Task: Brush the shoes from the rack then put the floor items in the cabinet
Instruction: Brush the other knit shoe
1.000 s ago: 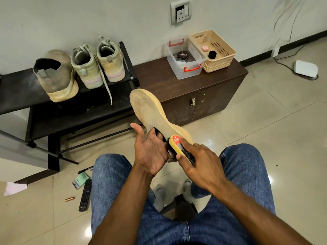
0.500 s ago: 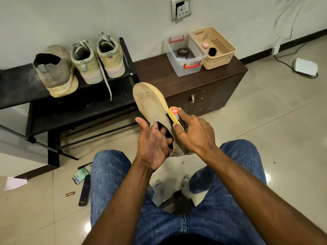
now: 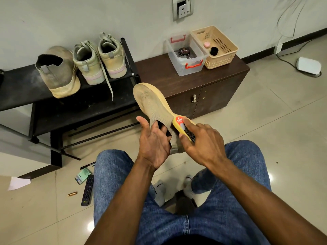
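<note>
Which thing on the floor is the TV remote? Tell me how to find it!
Start at the black shoe rack and look down to the floor tiles just in front of it, beside the person's blue-jeaned knee. The remote is the long black stick covered in little buttons. Its neighbours differ: a green-and-white packet, a thin black pen and a tiny copper-coloured tube.
</note>
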